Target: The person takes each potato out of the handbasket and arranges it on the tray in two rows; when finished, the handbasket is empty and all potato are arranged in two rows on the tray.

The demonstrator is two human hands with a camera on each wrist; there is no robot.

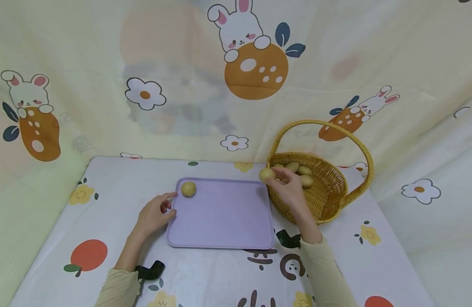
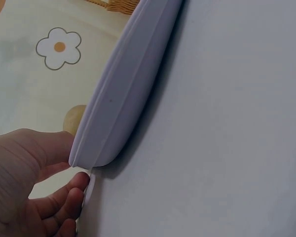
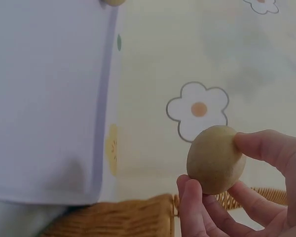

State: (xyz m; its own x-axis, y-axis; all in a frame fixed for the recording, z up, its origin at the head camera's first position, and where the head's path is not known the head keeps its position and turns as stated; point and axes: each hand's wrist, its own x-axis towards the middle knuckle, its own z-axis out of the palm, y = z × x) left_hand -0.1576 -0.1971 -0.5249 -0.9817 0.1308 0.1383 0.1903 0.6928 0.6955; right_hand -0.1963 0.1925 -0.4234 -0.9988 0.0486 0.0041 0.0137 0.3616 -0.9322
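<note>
A purple rectangular tray lies on the table with one round potato in its far left corner. My left hand touches the tray's left edge with thumb and index finger, its other fingers loosely bent. In the left wrist view the tray's rim hides a fingertip. At the tray's far right corner, my right hand holds another potato between thumb and fingertips, raised near the basket's rim. The woven basket with a tall handle contains several potatoes, partly hidden behind that hand.
A printed cloth covers the table, and a patterned curtain hangs behind it. The basket's handle arches up over the right side. Black straps sit on both wrists.
</note>
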